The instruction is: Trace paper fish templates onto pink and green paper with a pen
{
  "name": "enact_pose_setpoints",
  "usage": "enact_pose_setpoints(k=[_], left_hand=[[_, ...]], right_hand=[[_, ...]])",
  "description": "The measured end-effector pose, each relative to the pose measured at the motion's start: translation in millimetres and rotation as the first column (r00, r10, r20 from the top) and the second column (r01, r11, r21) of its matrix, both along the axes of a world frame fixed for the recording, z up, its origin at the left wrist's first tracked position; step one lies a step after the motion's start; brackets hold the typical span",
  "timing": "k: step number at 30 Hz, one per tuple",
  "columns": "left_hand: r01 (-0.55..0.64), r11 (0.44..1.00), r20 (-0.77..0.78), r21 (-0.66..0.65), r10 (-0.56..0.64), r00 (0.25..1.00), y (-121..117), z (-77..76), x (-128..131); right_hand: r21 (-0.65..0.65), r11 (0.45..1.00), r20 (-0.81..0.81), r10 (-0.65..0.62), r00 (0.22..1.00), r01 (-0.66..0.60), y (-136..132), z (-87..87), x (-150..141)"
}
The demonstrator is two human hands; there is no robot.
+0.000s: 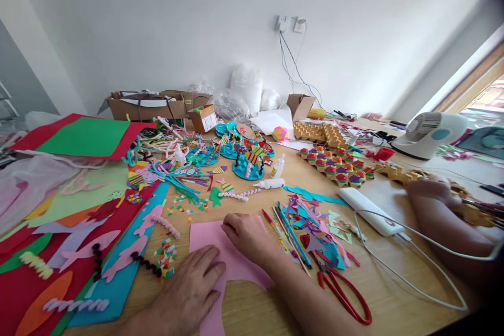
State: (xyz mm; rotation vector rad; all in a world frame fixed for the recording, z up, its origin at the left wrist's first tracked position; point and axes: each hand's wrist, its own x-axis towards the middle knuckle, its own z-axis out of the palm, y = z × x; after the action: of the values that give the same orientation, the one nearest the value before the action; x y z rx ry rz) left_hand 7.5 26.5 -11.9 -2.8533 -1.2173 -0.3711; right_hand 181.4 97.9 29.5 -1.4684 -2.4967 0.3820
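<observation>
A sheet of pink paper with a curved piece cut from its near side lies on the wooden table. My left hand rests flat on its left part, fingers stretched out. On the upper part of the sheet is my right hand, its fingers curled together; whatever they may hold is hidden. Right of the sheet lie pencils, a heap of coloured paper scraps and red-handled scissors. Pink paper fish with curled pipe cleaners lie to the left.
Glue bottles and blue decorated discs stand farther back. A white power bank with its cable lies to the right, near another person's arm. Painted egg cartons, a fan and cardboard boxes are beyond.
</observation>
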Motion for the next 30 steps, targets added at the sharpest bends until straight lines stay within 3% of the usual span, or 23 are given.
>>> enact_pose_setpoints(k=[6,14,21,30], left_hand=[[0.005,1.0,-0.016,0.005,-0.005,1.0,1,-2.0,-2],[0.034,0.997,0.035,0.065,-0.036,0.999,3,-6.7,-5],[0.021,1.0,0.148,0.009,-0.022,0.989,2,-11.9,-3],[0.028,0.993,0.197,-0.113,-0.005,0.98,0,-5.6,1]], right_hand=[[0.007,0.996,0.077,0.083,0.994,-0.083,-4,-1.8,-5],[-0.04,0.998,0.116,0.063,0.991,-0.059,-6,-1.4,-6],[-0.057,0.996,0.15,-0.059,0.987,0.068,6,5.6,11],[-0.143,0.986,0.182,-0.053,0.982,0.08,22,5.7,20]])
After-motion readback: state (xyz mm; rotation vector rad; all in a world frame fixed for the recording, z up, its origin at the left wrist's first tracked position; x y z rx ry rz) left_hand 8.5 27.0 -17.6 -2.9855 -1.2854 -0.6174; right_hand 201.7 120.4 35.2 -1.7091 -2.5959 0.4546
